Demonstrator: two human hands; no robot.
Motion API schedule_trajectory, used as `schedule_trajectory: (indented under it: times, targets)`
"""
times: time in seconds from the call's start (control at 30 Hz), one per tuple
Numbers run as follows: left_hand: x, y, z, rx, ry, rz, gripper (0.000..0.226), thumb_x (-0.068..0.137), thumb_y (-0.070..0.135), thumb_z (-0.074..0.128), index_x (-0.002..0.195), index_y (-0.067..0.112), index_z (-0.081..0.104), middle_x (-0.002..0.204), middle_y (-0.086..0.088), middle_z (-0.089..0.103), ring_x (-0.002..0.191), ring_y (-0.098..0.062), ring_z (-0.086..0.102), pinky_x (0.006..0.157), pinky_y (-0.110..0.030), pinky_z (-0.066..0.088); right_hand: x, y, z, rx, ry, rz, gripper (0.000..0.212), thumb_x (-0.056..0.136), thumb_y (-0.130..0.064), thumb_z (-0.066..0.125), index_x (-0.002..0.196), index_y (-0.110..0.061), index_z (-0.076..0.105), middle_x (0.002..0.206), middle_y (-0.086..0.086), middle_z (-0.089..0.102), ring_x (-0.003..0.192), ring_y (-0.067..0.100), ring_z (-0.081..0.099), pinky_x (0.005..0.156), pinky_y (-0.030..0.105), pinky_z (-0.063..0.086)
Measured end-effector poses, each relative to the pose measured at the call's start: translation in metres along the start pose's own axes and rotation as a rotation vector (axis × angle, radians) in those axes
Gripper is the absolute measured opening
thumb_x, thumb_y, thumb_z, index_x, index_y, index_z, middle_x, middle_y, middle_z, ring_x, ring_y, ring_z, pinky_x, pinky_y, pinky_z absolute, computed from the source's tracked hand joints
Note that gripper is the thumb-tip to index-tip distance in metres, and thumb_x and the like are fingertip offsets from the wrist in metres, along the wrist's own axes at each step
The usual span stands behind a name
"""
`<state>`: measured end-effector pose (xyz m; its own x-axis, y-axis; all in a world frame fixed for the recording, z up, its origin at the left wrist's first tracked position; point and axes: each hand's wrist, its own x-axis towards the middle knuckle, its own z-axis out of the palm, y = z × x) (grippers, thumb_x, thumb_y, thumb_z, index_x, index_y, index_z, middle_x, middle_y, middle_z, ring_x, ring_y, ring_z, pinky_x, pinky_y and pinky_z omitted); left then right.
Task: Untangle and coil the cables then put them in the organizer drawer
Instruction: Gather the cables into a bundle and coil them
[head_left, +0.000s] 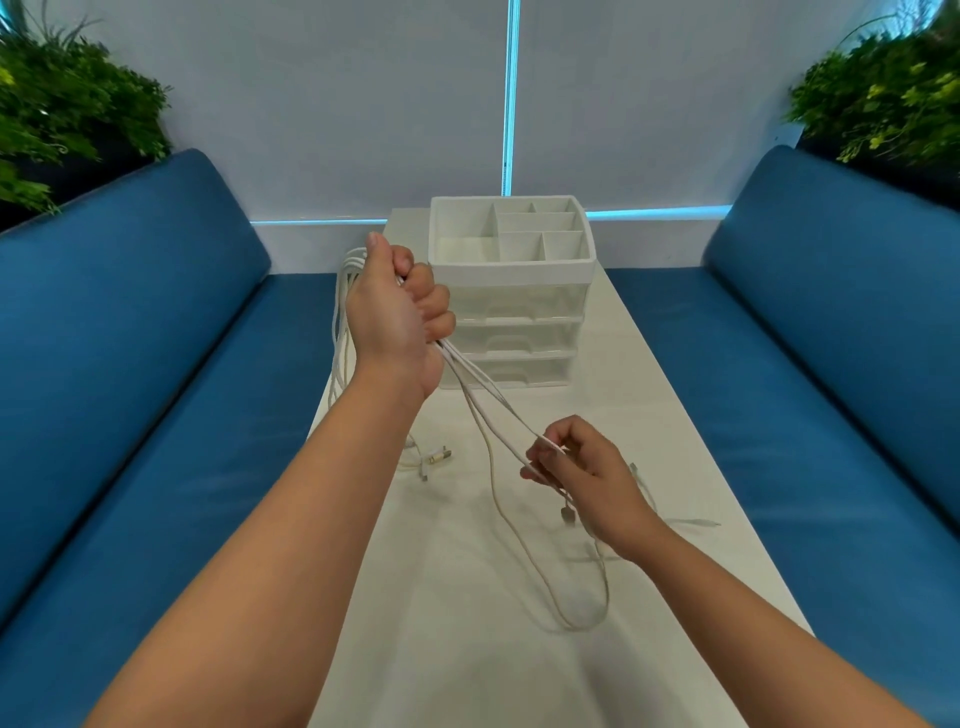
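Holding: left hand (400, 306) raised in a fist round a bundle of thin white cables (480, 410), probably to keep them off the table so loops hang free and the tangle shows.
Left grip: fingers curled tight; strands come out above and below the fist, more loops drape behind the wrist down the left side.
Right hand: right hand (582, 467) lower and nearer, pinching one or two strands between thumb and fingertips; looks like it is singling out a strand to trace it toward its end.
Slack: one long loop (582, 618) sags from the bundle onto the long white table (467, 675) near the right forearm; a connector hangs just under the right hand.
Loose ends: small plugs with a brass-coloured tip (435, 458) lie on the table beside the left forearm, another thin end trails right of the right wrist.
Organizer: white plastic three-drawer organizer with a divided top tray (511, 270) stands at the far end, just beside the left hand; all drawers look closed.
Stage: untangling, my read; nothing coiled, nothing stored.
Risk: pulling the pinched strand hard could tighten a knot inside the fist.
Surroundings: blue cushioned benches (130, 364) both sides, green plants in the back corners.
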<state>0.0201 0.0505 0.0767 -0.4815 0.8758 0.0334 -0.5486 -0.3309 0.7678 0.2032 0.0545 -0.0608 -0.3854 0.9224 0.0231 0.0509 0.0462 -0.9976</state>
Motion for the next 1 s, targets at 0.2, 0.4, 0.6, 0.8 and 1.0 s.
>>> schedule_trajectory:
  times: [0.2, 0.4, 0.6, 0.8, 1.0]
  targets:
    - [0.005, 0.002, -0.004, -0.024, 0.038, 0.009, 0.046, 0.107, 0.039, 0.031, 0.066, 0.019, 0.038, 0.052, 0.006, 0.026, 0.044, -0.007, 0.016, 0.037, -0.02, 0.013, -0.008, -0.002, -0.008, 0.082, -0.176, 0.128, 0.03, 0.101, -0.022, 0.043, 0.12, -0.014, 0.065, 0.105, 0.009, 0.074, 0.093, 0.027, 0.072, 0.081, 0.022, 0.053]
    - [0.004, -0.001, -0.003, 0.0, 0.035, 0.015, 0.046, 0.107, 0.039, 0.032, 0.066, 0.019, 0.04, 0.052, 0.006, 0.028, 0.044, -0.007, 0.018, 0.038, -0.021, 0.014, -0.011, 0.001, -0.005, -0.118, -0.352, 0.16, 0.039, 0.102, -0.035, 0.038, 0.097, -0.012, 0.069, 0.069, 0.008, 0.066, 0.057, 0.017, 0.056, 0.063, 0.022, 0.047]
    - [0.005, 0.003, -0.004, 0.016, 0.025, 0.034, 0.046, 0.107, 0.039, 0.032, 0.066, 0.019, 0.038, 0.053, 0.006, 0.026, 0.044, -0.008, 0.016, 0.037, -0.02, 0.013, -0.009, 0.009, -0.003, -0.296, -0.254, 0.009, 0.044, 0.096, -0.048, 0.035, 0.077, -0.015, 0.057, 0.059, -0.01, 0.039, 0.057, 0.008, 0.035, 0.058, 0.015, 0.031]
    - [0.013, 0.008, -0.014, 0.038, 0.023, 0.05, 0.046, 0.107, 0.041, 0.032, 0.066, 0.021, 0.036, 0.053, 0.006, 0.024, 0.046, -0.008, 0.014, 0.037, -0.021, 0.013, -0.007, 0.018, -0.012, -0.473, -0.179, -0.044, 0.045, 0.093, -0.054, 0.037, 0.068, -0.016, 0.041, 0.06, -0.01, 0.041, 0.058, 0.008, 0.038, 0.062, 0.024, 0.035]
    - [-0.003, -0.012, -0.006, 0.147, -0.024, 0.087, 0.048, 0.107, 0.041, 0.031, 0.063, 0.021, 0.036, 0.052, 0.006, 0.025, 0.045, -0.008, 0.014, 0.038, -0.019, 0.015, 0.017, 0.014, -0.022, -0.809, -0.007, 0.102, 0.051, 0.1, -0.053, 0.033, 0.063, -0.017, 0.039, 0.058, -0.004, 0.047, 0.056, 0.015, 0.043, 0.058, 0.033, 0.034]
